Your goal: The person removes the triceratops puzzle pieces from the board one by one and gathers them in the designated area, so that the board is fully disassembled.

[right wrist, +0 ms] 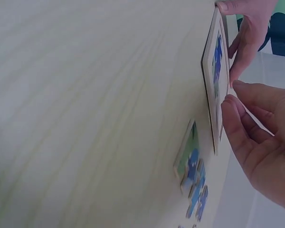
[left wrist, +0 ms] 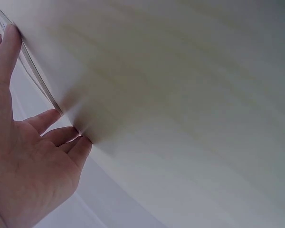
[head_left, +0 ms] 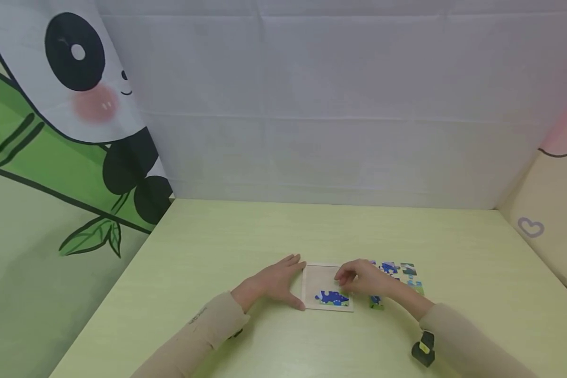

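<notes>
A square puzzle frame (head_left: 321, 275) with a pale wooden border lies on the table. Joined blue dinosaur pieces (head_left: 333, 298) fill part of its lower side. My left hand (head_left: 280, 281) rests along the frame's left edge, thumb at the near corner and fingers at the far one; the left wrist view shows the thumb and fingertips touching that edge. Over the frame's right side hovers my right hand (head_left: 366, 278), its fingers bent and thumb close to the index finger. In the right wrist view no piece shows between those fingertips (right wrist: 228, 100).
Several loose puzzle pieces (head_left: 408, 269) lie on the table right of the frame, partly hidden behind my right hand in the head view. A white sheet (head_left: 335, 157) stands at the table's back edge. A panda-patterned cloth (head_left: 75, 121) hangs on the left.
</notes>
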{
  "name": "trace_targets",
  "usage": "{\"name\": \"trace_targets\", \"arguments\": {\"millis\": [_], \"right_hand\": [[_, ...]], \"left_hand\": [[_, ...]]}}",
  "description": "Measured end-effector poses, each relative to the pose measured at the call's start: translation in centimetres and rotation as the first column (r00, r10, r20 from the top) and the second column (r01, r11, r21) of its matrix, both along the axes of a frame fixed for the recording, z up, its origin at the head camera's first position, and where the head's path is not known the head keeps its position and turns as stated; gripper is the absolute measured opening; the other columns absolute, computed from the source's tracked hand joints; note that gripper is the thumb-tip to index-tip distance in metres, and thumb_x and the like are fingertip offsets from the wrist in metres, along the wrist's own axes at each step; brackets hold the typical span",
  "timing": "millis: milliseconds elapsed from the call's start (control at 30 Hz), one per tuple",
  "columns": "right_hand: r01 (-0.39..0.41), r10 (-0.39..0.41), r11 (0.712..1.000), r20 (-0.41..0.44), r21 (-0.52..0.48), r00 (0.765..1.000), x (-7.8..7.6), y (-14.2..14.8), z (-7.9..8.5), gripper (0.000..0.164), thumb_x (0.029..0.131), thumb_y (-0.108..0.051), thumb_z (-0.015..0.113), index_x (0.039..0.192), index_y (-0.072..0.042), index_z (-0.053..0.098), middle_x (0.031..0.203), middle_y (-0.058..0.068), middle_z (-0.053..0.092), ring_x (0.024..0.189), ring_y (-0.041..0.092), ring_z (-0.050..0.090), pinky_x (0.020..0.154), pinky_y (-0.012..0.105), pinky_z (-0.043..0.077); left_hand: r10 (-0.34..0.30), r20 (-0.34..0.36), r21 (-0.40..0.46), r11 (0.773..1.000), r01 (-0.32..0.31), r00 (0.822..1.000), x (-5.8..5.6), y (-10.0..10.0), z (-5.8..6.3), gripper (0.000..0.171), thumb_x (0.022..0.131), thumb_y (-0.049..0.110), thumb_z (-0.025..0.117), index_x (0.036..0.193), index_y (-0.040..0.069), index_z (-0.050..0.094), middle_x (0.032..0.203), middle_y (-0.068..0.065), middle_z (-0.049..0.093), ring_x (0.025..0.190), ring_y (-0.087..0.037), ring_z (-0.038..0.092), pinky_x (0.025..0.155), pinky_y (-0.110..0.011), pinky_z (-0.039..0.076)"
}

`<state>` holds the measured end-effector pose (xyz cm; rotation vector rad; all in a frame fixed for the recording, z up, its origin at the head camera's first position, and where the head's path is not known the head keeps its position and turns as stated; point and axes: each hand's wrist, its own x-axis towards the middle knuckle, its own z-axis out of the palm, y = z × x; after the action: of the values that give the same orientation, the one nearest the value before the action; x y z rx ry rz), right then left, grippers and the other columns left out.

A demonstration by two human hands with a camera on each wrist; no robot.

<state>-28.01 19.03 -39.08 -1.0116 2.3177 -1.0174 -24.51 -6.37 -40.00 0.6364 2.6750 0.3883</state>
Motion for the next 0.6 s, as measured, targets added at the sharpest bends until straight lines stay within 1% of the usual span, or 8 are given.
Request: {"name": "trace_targets", "arguments": {"millis": [167,300,433,600], "right_hand": [[-0.016,0.016,1.000,0.030,0.010,0.999,0.2,-1.4,-0.4,0.014,0.080,-0.001,0.065,0.094,-0.003,0.066,0.081,0.001,0.063,0.071,0.009,0.053,0.064,0.019,0.048],[-0.022,0.021,1.000,0.065,0.021,0.998,0.6,-2.0,-0.5,0.014,0.079,-0.001,0.067,0.092,-0.004,0.067,0.080,0.000,0.063,0.068,0.009,0.052,0.060,0.019,0.047],[-0.022,0.020,0.999,0.060,0.029,0.998,0.9,-2.2,-0.5,0.016,0.076,-0.001,0.069,0.092,-0.003,0.067,0.079,0.000,0.063,0.066,0.008,0.052,0.058,0.019,0.046],[-0.017,0.016,0.999,0.048,0.028,0.999,1.3,-2.4,-0.6,0.025,0.072,-0.002,0.073,0.097,0.001,0.067,0.083,0.002,0.062,0.064,0.007,0.050,0.055,0.018,0.046]], "left_hand": [[-0.002,0.002,0.013,1.000,0.002,1.000,0.0,0.1,0.2,0.100,0.066,0.057,0.071,0.142,0.008,0.029,0.150,-0.012,0.018,0.138,-0.028,0.014,0.109,-0.042,0.023],[0.000,0.003,0.012,1.000,0.000,1.000,-0.1,0.1,0.1,0.100,0.066,0.058,0.071,0.143,0.010,0.028,0.150,-0.011,0.018,0.138,-0.026,0.013,0.109,-0.041,0.023],[0.000,0.000,0.011,1.000,0.000,1.000,-0.2,0.1,-0.1,0.102,0.065,0.060,0.070,0.143,0.010,0.028,0.150,-0.011,0.018,0.138,-0.026,0.013,0.109,-0.041,0.023],[-0.001,-0.002,0.010,1.000,0.001,1.000,-0.2,0.0,-0.1,0.103,0.064,0.060,0.070,0.143,0.009,0.028,0.150,-0.012,0.018,0.138,-0.026,0.014,0.109,-0.041,0.023]]}}
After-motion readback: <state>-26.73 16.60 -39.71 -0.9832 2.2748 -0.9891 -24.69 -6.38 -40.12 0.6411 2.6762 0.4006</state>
